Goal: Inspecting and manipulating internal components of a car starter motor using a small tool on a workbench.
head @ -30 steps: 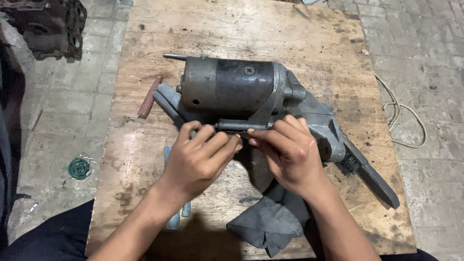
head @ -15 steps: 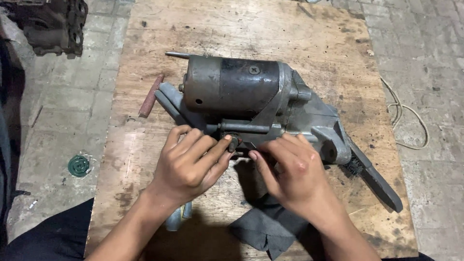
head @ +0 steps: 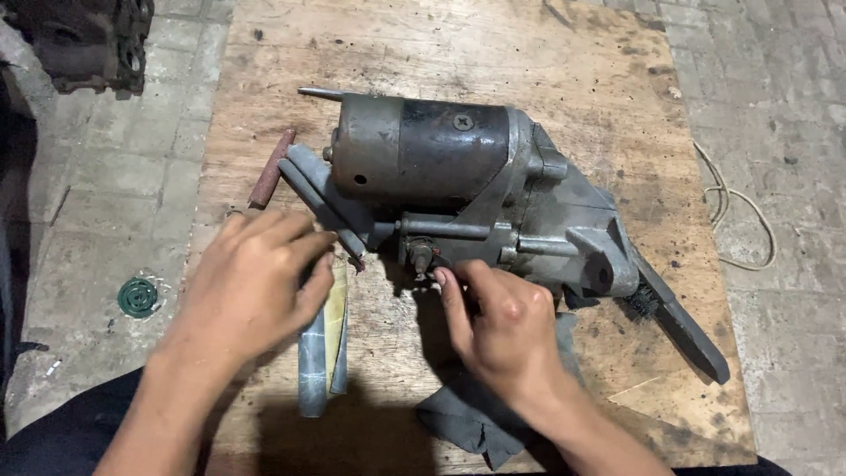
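Starter motor [head: 458, 167]: a grimy grey-and-black cylinder with its cast housing, lying on its side across the middle of the wooden board [head: 564, 62], nose end to the right.
Right hand [head: 507, 330]: near side of the motor, fingertips [head: 443, 280] pinched at a small stud [head: 419, 256] on the motor's underside — touching it, fingers bent; whether it grips the stud I cannot tell.
Left hand [head: 251, 286]: left of the motor, palm down and loosely spread, resting on the grey-handled tools [head: 319, 353]; not closed around anything visible.
Red-handled tool [head: 270, 167]: just beyond the left hand, at the board's left edge, beside the motor's rear end.
Dark cloth [head: 476, 414]: under the right wrist, at the near edge.
Black brush [head: 679, 322]: right of the motor — partly beneath its housing.
Green round drain cover [head: 138, 297]: on the paved floor, left of the board.
White cord [head: 736, 216]: on the floor, far right.
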